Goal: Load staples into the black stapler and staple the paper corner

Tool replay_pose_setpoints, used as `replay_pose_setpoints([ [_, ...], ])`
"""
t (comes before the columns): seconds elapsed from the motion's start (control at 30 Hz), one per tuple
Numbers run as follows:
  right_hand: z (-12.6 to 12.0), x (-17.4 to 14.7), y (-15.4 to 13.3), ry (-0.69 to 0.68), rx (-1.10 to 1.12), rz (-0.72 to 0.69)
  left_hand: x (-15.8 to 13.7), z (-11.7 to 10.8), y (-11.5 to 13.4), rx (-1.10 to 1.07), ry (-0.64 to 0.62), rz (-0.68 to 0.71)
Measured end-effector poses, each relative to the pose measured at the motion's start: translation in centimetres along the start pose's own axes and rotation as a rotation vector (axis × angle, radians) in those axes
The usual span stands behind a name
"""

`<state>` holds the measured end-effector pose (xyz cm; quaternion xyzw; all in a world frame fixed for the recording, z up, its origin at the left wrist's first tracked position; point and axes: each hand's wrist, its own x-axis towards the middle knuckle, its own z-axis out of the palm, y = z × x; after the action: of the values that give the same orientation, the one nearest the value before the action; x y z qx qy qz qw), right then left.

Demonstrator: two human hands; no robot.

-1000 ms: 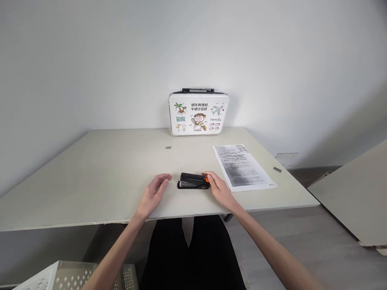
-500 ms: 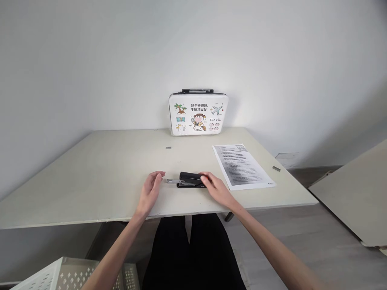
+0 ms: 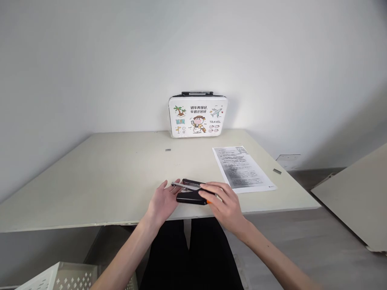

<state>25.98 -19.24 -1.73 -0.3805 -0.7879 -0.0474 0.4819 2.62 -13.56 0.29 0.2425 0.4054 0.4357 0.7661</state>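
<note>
A black stapler [image 3: 191,197] is tilted over near the table's front edge, its metal staple tray [image 3: 189,187] sticking out to the left between the spread black parts. My right hand [image 3: 225,204] grips the stapler's right end, where a bit of orange shows. Palm up, my left hand [image 3: 165,201] lies under the stapler's left end with its fingers stretched out; whether they touch the tray I cannot tell. Right of the stapler rests a printed sheet of paper [image 3: 242,169].
A white cartoon-printed case [image 3: 198,117] with a black handle stands against the wall at the back of the table [image 3: 115,177]. One small grey staple strip [image 3: 168,150] lies mid-table, another staple strip [image 3: 277,171] at the right edge. A white perforated basket [image 3: 72,278] is at lower left.
My right hand has turned the stapler over and brought it toward me. My left hand has moved right and rolled palm up beneath the stapler's left end. The view has shifted slightly.
</note>
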Motion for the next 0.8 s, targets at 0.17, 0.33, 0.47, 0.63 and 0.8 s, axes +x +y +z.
replay_pose_setpoints([
  [0.17,-0.9,-0.9,0.1,-0.035,-0.109,-0.111,0.8,1.4,-0.3,0.006,-0.039,-0.004],
  [0.33,-2.0,-1.5,0.5,-0.055,-0.129,-0.026,1.1,1.5,-0.8,0.096,-0.038,0.047],
  [0.47,-2.7,-1.5,0.5,0.057,-0.118,0.016,0.9,1.2,-0.9,0.015,0.009,0.052],
  [0.63,-3.2,-1.2,0.2,0.173,-0.012,0.113,-0.4,0.6,-0.7,0.154,0.060,0.166],
  [0.8,-2.8,-1.3,-0.4,0.217,0.112,0.374,-2.4,0.8,-0.4,0.766,0.079,0.475],
])
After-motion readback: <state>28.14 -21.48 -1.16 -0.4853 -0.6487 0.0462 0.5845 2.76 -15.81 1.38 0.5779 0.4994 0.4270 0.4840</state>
